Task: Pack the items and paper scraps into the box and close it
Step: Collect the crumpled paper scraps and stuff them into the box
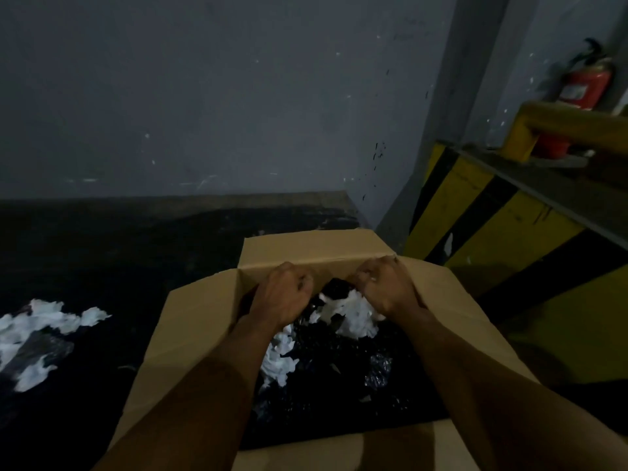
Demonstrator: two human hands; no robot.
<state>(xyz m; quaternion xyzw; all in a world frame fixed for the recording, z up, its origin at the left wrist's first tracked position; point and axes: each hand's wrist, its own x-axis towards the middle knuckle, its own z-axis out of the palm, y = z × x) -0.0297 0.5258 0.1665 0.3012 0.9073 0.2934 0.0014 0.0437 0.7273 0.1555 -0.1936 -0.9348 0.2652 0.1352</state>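
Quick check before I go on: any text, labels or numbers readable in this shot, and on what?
No text here can be read.
Fire extinguisher: pale label on its red body, too blurred to read.
Wall: faint scribbles near the top, illegible.
Box: plain cardboard, no print visible.
Yellow-black barrier: stripes only, no words.

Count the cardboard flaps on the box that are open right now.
3 clearly: far flap, left flap, right flap. A near one may lie beneath the arms.
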